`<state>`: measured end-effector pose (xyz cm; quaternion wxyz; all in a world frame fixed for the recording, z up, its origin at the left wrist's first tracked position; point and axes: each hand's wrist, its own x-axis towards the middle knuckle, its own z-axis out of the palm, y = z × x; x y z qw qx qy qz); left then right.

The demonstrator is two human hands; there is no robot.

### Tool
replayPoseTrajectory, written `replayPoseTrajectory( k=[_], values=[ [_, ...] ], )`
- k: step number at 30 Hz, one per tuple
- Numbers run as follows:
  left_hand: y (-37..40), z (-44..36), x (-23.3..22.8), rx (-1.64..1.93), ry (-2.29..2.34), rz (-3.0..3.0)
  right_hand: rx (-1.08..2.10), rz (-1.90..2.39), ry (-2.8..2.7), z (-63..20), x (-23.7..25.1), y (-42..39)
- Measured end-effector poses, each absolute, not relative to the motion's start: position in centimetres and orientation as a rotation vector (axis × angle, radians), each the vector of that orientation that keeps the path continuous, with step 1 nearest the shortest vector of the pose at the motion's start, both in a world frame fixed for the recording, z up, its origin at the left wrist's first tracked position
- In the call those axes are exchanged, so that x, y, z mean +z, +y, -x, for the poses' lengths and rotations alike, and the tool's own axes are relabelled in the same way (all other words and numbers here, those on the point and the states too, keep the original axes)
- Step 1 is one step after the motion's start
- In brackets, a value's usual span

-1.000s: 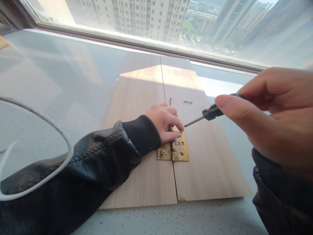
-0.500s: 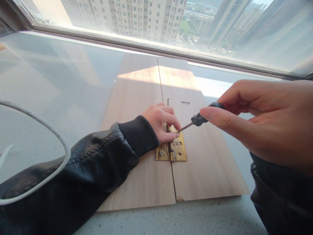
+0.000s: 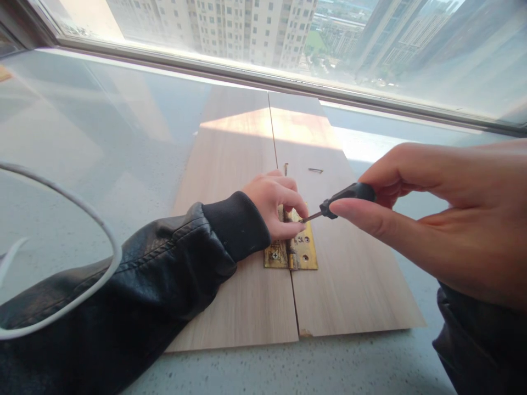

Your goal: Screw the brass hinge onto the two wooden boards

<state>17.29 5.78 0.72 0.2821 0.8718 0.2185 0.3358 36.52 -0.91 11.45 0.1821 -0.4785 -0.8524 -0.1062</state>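
My right hand [image 3: 428,214] grips the black handle of a screwdriver [image 3: 348,195], its thumb and fingers pinched round it. The shaft slants down to the left, and its tip reaches the fingertips of my left hand [image 3: 278,206]. There, thumb and forefinger pinch a small screw [image 3: 302,221], mostly hidden, over the right leaf of a brass hinge [image 3: 310,249]. The hinge straddles the seam between two pale wooden boards [image 3: 234,148] [image 3: 346,291]. Bare holes show in its right leaf; a screw head sits in the lower left leaf. My left hand covers the upper left part.
Two loose screws [image 3: 286,169] [image 3: 315,170] lie on the boards beyond the hinge. A white cable [image 3: 101,225] loops over my left sleeve. The boards rest on a speckled pale sill [image 3: 230,376], below a window frame [image 3: 185,68] at the back.
My right hand has turned around the screwdriver handle, showing more of it, and the handle now lies flatter. The left hand keeps its pinch at the hinge. The whole view has shifted slightly.
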Motion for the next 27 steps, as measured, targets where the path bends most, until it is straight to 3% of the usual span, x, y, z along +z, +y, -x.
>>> replayPoseTrajectory(
  k=[14,23,27],
  values=[
    [5.3,-17.7,1.0,1.084,0.330,-2.134,-0.023,1.213,-2.449,-37.4,11.3,-0.7],
    [5.2,-17.6,2.2,1.029,0.393,-2.003,-0.026,1.194,-2.481,-36.2,11.3,-0.6],
    [5.1,-17.8,2.6,1.099,0.419,-2.042,-0.212,1.320,-2.338,-34.8,11.0,-0.8]
  ],
)
